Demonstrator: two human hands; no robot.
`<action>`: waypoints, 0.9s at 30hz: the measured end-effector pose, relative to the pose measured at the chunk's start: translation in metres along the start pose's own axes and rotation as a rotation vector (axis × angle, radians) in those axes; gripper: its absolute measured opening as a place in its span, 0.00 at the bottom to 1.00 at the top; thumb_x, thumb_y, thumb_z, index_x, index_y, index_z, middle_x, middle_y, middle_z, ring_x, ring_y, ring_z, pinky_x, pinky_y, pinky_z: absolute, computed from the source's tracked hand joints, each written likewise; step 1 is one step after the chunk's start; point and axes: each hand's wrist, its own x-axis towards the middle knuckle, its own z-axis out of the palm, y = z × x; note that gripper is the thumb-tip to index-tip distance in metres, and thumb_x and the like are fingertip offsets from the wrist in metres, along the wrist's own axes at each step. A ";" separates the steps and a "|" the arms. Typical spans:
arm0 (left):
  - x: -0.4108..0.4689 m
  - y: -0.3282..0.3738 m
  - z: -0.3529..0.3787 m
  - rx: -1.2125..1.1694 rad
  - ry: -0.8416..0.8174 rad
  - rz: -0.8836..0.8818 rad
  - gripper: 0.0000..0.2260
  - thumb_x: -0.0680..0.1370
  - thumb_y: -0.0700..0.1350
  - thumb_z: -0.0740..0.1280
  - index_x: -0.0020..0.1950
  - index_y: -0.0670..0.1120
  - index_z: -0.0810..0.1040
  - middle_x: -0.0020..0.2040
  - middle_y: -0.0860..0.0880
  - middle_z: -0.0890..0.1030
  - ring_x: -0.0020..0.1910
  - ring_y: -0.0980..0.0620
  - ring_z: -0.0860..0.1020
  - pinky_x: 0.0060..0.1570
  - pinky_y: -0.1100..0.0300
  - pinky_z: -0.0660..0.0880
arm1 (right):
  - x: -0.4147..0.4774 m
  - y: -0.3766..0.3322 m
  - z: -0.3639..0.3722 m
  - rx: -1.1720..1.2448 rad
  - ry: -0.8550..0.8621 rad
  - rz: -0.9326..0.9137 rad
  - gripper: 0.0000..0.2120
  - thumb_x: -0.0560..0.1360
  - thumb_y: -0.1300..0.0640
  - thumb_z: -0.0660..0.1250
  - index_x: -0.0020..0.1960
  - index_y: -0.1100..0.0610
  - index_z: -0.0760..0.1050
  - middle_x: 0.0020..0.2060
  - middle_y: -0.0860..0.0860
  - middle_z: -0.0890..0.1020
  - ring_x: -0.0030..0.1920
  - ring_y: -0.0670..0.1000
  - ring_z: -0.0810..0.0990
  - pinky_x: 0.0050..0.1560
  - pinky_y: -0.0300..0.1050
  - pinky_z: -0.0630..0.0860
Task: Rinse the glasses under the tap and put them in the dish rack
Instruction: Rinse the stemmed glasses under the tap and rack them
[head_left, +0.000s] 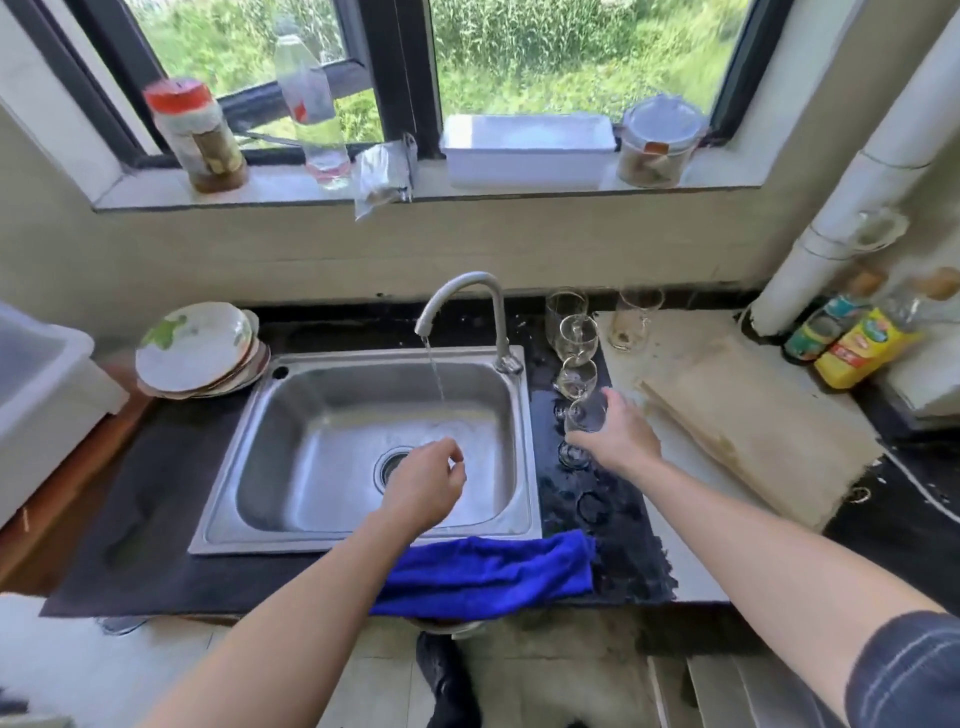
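Wine glass (583, 415): gripped by R hand (621, 441), fingers and thumb curled round the bowl, stem down. Location: over the black countertop (156, 493), just R of the sink (291, 457). Whether its foot touches the wet surface cannot be told.

L hand (423, 486): over the sink basin near the drain, fingers loosely curled, holding nothing. Hands are apart, w/ the sink's R rim between them.

Tap (467, 291): at sink rear, spout over the basin, thin water stream (435, 374) running. Stream falls behind L hand, no contact.

Behind the held glass, in a row toward the wall: second wine glass (574, 382), third wine glass (577, 338), tall glass (563, 312). Glass mug (631, 322) stands R of the row, at the rear corner of the wooden cutting board (753, 415).

Blue cloth (488, 577): draped over the counter front edge, below the sink. Plate stack (195, 348): L of sink, at rear. Sauce bottles (852, 348): R rear corner. Windowsill: red-lid jar (197, 135), clear bottle (311, 104), white box (527, 150), lidded container (657, 143).
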 end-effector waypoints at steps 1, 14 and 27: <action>0.011 -0.004 -0.001 -0.009 -0.012 0.004 0.08 0.78 0.44 0.60 0.51 0.45 0.77 0.43 0.47 0.81 0.46 0.45 0.77 0.40 0.57 0.68 | 0.008 -0.002 0.004 0.003 -0.007 0.017 0.42 0.65 0.41 0.76 0.72 0.51 0.62 0.67 0.50 0.72 0.64 0.54 0.74 0.56 0.52 0.74; 0.114 -0.093 -0.001 -0.027 -0.231 -0.019 0.07 0.77 0.45 0.60 0.48 0.48 0.77 0.42 0.48 0.81 0.43 0.46 0.77 0.42 0.55 0.74 | 0.018 -0.079 0.028 -0.013 0.035 0.015 0.24 0.63 0.43 0.74 0.57 0.47 0.74 0.48 0.42 0.80 0.50 0.49 0.80 0.49 0.46 0.76; 0.129 -0.129 0.011 -1.009 -0.404 -0.696 0.09 0.80 0.46 0.58 0.52 0.43 0.75 0.42 0.42 0.70 0.32 0.46 0.73 0.31 0.58 0.76 | 0.077 -0.174 0.099 0.406 -0.355 0.055 0.31 0.60 0.49 0.82 0.58 0.57 0.75 0.47 0.48 0.79 0.47 0.48 0.80 0.48 0.49 0.82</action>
